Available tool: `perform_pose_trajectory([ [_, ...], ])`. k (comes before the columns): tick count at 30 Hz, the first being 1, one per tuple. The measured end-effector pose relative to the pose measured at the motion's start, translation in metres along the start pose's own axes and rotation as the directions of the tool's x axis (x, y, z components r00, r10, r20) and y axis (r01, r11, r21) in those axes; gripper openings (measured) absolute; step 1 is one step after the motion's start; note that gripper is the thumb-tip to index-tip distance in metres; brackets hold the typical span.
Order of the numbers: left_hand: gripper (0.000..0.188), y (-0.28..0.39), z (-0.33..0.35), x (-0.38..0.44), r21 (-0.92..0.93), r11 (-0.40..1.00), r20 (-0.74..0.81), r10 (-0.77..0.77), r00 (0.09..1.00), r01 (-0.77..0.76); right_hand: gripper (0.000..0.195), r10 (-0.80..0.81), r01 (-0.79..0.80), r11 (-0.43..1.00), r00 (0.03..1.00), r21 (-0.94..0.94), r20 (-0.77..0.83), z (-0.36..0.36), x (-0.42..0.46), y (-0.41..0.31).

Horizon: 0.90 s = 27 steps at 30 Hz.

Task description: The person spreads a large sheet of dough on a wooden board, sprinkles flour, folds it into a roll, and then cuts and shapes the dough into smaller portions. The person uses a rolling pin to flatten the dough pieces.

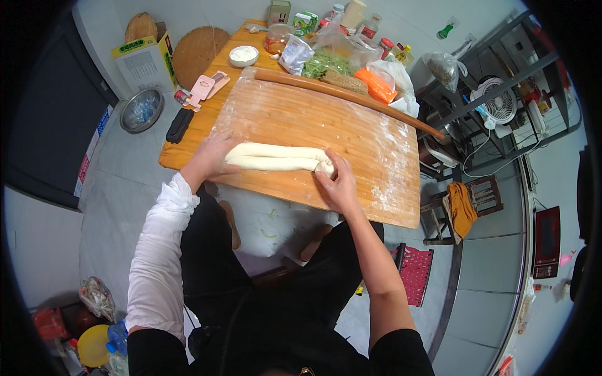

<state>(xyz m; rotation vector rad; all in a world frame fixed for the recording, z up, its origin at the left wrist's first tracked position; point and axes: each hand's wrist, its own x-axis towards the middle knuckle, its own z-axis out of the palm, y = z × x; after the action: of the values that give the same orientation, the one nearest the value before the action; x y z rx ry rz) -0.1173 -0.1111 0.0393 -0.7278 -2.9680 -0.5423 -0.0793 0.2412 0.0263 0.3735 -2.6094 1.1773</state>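
A folded length of pale dough lies across the near part of a floured wooden board, its two strands side by side. The right end is curled into a small knob. My left hand cups the left end, fingers over the top and thumb along the near side. At the knobbed end, my right hand grips the dough between thumb and fingers. Along the board's far edge rests a long wooden rolling pin, its right end jutting past the board.
On the wooden table are a bowl of white flour, a glass jar, a bag of green vegetables, a pink stand and a black case. To the right are a metal rack with a fan and a chair.
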Motion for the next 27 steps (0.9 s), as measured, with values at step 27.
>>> perform_pose_trajectory([
  [27, 0.06, 0.096, 0.049, 0.079, -0.034, 0.998, 0.012, 0.046, 0.999, -0.046, 0.044, -0.009, 0.001, 0.996, 0.997, -0.094, -0.079, -0.016, 0.008, 0.01],
])
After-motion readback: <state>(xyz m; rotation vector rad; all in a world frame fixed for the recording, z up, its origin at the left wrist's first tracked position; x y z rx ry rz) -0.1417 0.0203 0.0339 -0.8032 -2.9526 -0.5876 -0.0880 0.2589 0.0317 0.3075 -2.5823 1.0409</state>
